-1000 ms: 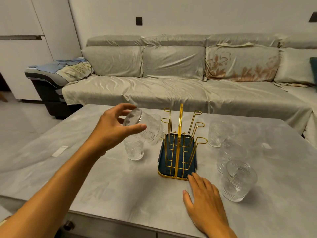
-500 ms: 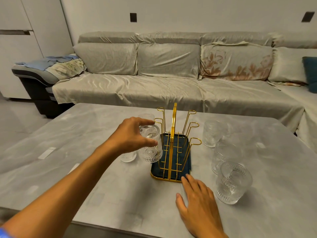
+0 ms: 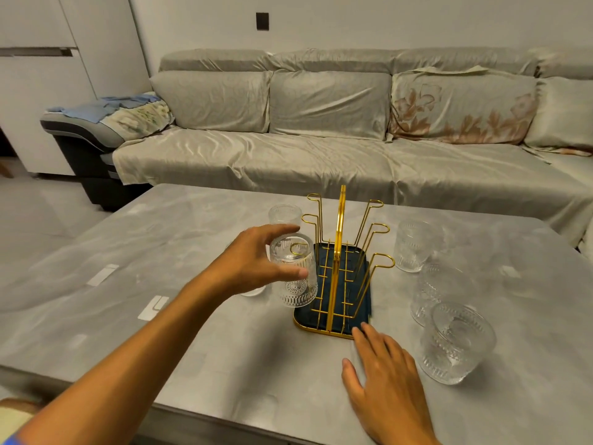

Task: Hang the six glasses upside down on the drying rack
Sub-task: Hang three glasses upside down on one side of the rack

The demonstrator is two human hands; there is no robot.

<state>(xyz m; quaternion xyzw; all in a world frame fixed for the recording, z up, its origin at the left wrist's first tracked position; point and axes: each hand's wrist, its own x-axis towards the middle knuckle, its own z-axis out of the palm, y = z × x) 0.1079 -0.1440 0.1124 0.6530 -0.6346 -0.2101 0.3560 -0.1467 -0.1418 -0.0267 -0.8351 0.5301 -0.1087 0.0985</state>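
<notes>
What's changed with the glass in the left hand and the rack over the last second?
The left hand has turned its glass from tilted sideways to mouth down and lowered it over the rack's near-left prong, whose loop now shows through the glass. The hand still grips it. The right hand stays flat on the table by the rack's near edge; the other glasses have not moved.

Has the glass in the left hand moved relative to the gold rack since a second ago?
Yes. The glass went from tilted beside the rack to upside down over its near left prong, left hand gripping.
</notes>
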